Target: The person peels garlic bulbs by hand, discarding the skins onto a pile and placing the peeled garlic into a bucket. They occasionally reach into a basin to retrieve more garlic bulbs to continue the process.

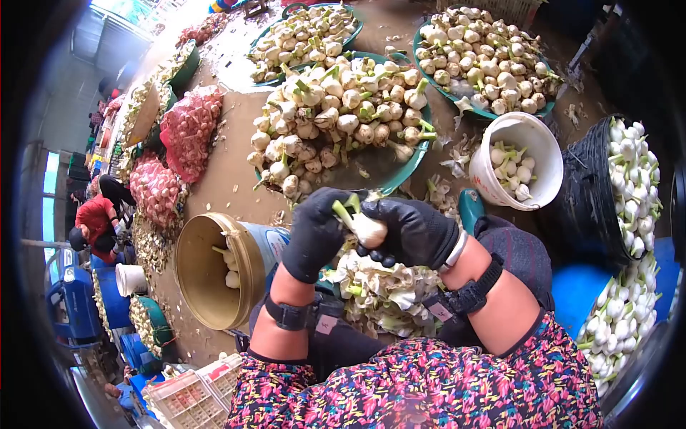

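Observation:
Both my hands wear dark gloves and meet over my lap. A pale garlic bulb [369, 230] with a short green stem is between them. My right hand [414, 230] is closed around the bulb's side. My left hand [314, 232] is closed by the green stem end; its fingertips are partly hidden. Below them lies a heap of peeled skins [386, 289]. Just beyond my hands is a green basin [411, 170] piled with untrimmed garlic bulbs [329, 118].
A white bucket [480, 163] and a black tub [582, 193] of cleaned bulbs stand right. A tan bucket [187, 275] lies left. Red net sacks [191, 132], more basins [418, 43] and a crate [189, 400] surround me. A person in red [96, 218] is far left.

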